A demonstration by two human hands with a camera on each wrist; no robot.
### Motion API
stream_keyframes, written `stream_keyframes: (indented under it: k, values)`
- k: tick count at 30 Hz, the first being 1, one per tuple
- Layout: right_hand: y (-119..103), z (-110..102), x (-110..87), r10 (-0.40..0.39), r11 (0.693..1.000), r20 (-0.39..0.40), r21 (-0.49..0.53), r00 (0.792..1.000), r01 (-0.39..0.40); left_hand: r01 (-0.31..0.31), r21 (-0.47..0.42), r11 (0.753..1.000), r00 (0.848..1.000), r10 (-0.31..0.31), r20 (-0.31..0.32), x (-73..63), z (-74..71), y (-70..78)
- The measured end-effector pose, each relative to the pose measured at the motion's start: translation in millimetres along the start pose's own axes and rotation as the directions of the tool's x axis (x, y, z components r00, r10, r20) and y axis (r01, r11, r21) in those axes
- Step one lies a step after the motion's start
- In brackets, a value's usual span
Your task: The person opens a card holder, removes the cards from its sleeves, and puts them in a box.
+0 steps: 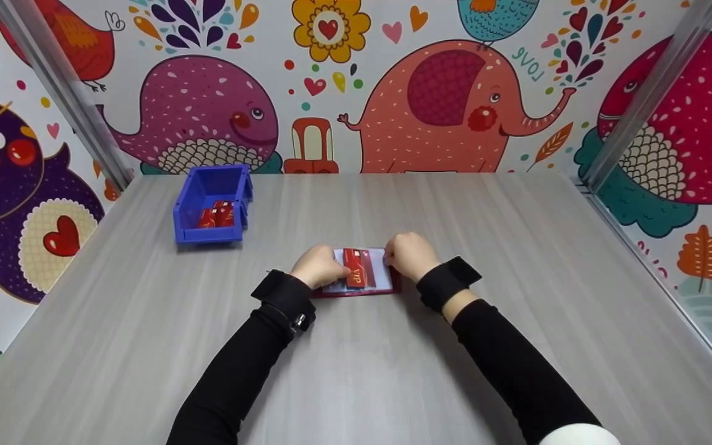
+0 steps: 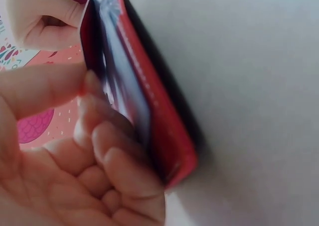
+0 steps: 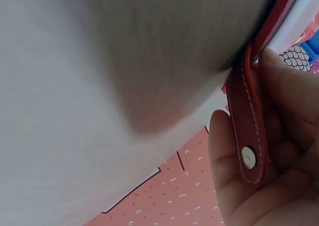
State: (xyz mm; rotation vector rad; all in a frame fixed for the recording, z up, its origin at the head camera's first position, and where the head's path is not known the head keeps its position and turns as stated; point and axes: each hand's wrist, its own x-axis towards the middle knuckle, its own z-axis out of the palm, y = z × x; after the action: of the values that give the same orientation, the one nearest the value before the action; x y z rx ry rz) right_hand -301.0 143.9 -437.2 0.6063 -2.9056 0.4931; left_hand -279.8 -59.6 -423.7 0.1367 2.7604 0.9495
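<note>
An open red card holder [image 1: 359,294] with pale clear sleeves lies on the table in front of me. On its sleeves sits a red card [image 1: 356,275] with VIP lettering, seen upside down. My left hand [image 1: 320,267] pinches this card at its left edge between thumb and fingertips; the left wrist view shows the red-edged holder [image 2: 159,121] beside those fingers. At the holder's right side, my right hand [image 1: 411,254] grips the edge. In the right wrist view a red strap [image 3: 249,121] with a metal snap hangs across the right fingers. Whether the card is inside a sleeve, I cannot tell.
At the back left stands a blue bin [image 1: 209,235] with several red cards [image 1: 217,215] in it. Printed cartoon walls [image 1: 319,93] close off the table [image 1: 331,371] at the back and sides, with metal posts [image 1: 646,99] in the corners.
</note>
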Motion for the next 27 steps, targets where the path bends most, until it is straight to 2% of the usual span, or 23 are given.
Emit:
stream_keyframes:
  k: [14, 27]
  values:
    - [-0.5, -0.7, -0.9, -0.016, 1.0, -0.011, -0.005, 1.0, 0.016, 0.022, -0.053, 0.998, 1.0, -0.023, -0.004, -0.8, -2.0, -6.9]
    - [0.6, -0.9, -0.3, -0.014, 1.0, 0.003, 0.001, 1.0, 0.014, -0.006, -0.081, 0.997, 0.999, 0.002, -0.049, -5.3, -6.9, -10.3]
